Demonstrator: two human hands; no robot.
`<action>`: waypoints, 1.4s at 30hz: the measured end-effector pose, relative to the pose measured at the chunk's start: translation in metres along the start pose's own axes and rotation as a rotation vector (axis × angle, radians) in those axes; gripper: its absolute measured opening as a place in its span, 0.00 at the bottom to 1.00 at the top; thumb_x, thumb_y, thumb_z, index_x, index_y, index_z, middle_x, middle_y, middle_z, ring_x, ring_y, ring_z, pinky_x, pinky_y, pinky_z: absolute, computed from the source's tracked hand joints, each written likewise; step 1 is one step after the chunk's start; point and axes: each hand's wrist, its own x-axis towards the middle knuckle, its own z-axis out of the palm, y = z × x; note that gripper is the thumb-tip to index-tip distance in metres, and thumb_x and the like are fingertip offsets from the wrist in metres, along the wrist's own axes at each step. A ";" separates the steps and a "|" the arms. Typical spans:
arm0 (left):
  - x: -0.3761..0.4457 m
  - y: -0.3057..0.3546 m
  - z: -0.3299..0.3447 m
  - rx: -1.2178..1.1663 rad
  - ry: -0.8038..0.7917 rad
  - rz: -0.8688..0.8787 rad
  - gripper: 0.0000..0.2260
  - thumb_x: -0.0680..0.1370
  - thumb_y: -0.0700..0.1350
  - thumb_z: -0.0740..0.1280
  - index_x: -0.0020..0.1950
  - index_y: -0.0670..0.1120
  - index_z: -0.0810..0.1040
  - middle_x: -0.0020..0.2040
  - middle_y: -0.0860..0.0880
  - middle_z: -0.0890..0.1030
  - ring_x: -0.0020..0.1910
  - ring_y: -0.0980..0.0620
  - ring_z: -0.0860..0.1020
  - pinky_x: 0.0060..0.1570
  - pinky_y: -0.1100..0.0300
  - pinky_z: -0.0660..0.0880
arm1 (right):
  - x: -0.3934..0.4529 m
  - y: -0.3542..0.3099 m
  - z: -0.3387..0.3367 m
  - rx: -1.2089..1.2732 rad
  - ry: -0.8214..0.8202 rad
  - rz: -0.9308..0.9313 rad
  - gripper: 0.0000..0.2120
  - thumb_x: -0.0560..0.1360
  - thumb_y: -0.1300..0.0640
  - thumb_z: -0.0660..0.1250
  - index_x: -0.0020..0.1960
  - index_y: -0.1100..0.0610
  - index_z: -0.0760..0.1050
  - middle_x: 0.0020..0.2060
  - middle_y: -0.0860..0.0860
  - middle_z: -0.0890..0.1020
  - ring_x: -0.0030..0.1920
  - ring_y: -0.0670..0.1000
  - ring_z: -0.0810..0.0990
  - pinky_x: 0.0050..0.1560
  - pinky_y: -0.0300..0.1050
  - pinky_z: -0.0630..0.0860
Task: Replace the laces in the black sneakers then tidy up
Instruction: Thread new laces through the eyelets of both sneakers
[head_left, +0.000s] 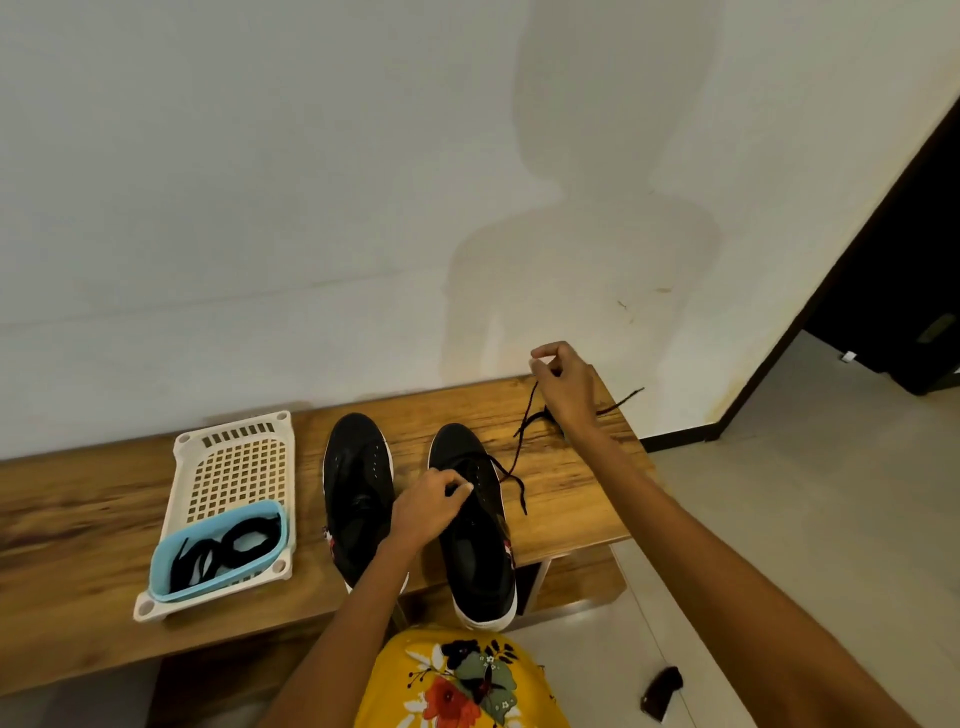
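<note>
Two black sneakers stand side by side on the wooden bench (78, 519), toes toward the wall. The left sneaker (356, 483) has no lace in it. On the right sneaker (475, 525) my left hand (428, 512) rests over the tongue, fingers curled on its eyelet area. My right hand (566, 384) is raised past the toe of that shoe and pinches a thin black lace (524, 421) that runs down to the shoe's front eyelets. A second loose end (517, 486) lies on the bench right of the shoe.
A white plastic basket (236, 467) lies left of the shoes, with a light blue tray (171, 551) in its near end holding coiled black laces (228, 548). The wall rises right behind the bench. A small dark object (662, 691) lies on the tiled floor at lower right.
</note>
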 end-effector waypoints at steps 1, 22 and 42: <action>0.000 0.002 0.001 0.017 0.028 -0.012 0.11 0.77 0.55 0.63 0.55 0.54 0.78 0.56 0.54 0.77 0.51 0.56 0.77 0.47 0.59 0.74 | -0.005 0.005 0.006 0.013 -0.048 0.009 0.05 0.79 0.60 0.63 0.53 0.57 0.75 0.36 0.46 0.75 0.35 0.45 0.72 0.33 0.30 0.69; -0.009 0.007 0.010 0.076 0.185 0.019 0.12 0.77 0.43 0.65 0.60 0.48 0.77 0.56 0.50 0.77 0.53 0.51 0.78 0.50 0.59 0.74 | -0.103 0.090 0.056 -0.280 -0.266 0.100 0.17 0.73 0.58 0.68 0.61 0.57 0.71 0.57 0.52 0.71 0.54 0.50 0.76 0.50 0.41 0.75; 0.041 0.058 -0.038 -0.467 -0.189 -0.299 0.03 0.75 0.35 0.65 0.42 0.40 0.76 0.35 0.42 0.78 0.26 0.54 0.76 0.30 0.62 0.73 | -0.099 0.093 0.063 -0.385 -0.495 0.001 0.14 0.79 0.61 0.62 0.62 0.55 0.77 0.63 0.53 0.72 0.59 0.54 0.75 0.56 0.45 0.73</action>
